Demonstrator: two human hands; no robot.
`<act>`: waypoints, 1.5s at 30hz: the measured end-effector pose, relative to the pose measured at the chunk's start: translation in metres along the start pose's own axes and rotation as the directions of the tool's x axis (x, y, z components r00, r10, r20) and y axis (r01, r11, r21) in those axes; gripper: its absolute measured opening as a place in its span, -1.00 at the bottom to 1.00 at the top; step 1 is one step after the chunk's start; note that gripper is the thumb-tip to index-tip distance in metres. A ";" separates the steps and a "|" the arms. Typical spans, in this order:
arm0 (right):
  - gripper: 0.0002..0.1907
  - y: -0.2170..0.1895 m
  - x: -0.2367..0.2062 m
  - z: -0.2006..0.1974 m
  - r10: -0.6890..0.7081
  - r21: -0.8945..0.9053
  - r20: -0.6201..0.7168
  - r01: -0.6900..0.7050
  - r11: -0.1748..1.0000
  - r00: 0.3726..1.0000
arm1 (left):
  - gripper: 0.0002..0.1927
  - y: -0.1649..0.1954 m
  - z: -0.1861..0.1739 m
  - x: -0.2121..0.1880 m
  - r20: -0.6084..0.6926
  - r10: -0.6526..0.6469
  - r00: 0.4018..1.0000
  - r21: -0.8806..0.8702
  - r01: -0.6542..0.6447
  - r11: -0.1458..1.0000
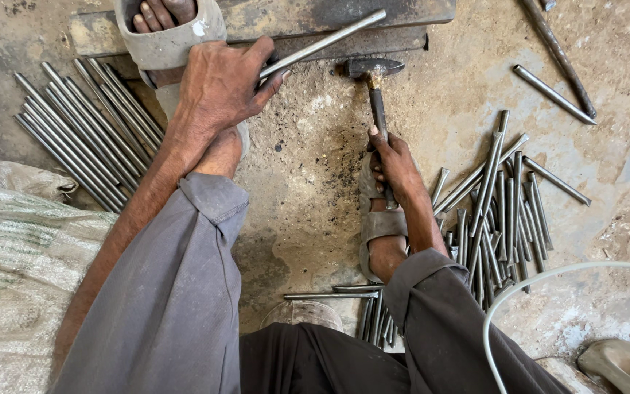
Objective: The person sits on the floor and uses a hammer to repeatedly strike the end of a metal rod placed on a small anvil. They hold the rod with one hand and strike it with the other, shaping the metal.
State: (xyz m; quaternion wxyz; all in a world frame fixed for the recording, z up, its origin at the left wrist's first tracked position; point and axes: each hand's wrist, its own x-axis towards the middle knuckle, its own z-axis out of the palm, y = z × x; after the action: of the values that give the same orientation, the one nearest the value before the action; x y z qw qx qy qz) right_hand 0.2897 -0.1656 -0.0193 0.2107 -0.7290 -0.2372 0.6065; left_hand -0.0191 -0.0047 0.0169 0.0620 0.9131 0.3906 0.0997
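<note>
Dusty concrete floor (308,182) spreads under the seated person. Left hand (220,87) clamps a steel rod (329,40) across the iron block (373,14), steadying it; right hand (395,164) grips the hammer (375,69), its head beside the rod.

Left hand (220,87) at eleven o'clock, back upward, fingers curled closed, forearm stretched out from a rolled grey sleeve, right hand (395,164) near centre toward two o'clock, fist clenched, knuckles left, wrist bent, both feet in sandals
</note>
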 end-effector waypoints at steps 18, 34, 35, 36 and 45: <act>-0.62 0.002 0.003 0.001 -0.019 0.009 0.001 0.019 1.000 1.000 | -0.64 0.001 0.000 0.000 -0.029 0.005 1.000 0.005 -0.005 1.000; -0.56 0.004 0.002 0.000 -0.044 0.002 0.013 0.044 0.999 0.999 | -0.64 0.005 -0.008 0.002 0.011 -0.023 1.000 -0.019 0.023 1.000; -0.56 0.004 0.003 0.000 -0.047 0.006 0.017 0.047 0.999 0.999 | -0.64 0.004 -0.007 0.002 0.007 -0.019 1.000 -0.013 0.020 1.000; -0.56 0.004 0.003 0.000 -0.051 0.010 0.020 0.051 0.999 0.998 | -0.64 0.004 -0.006 0.002 0.001 -0.016 1.000 -0.007 0.016 1.000; -0.57 0.006 0.002 0.001 -0.025 -0.048 -0.003 0.025 0.999 1.000 | -0.65 -0.003 0.005 -0.002 -0.020 0.017 1.000 0.004 -0.017 1.000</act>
State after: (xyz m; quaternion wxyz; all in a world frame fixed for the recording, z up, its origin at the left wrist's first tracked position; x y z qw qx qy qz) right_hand 0.2898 -0.1688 -0.0247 0.2011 -0.7321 -0.2605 0.5965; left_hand -0.0215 -0.0048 0.0116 0.0555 0.9154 0.3837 0.1085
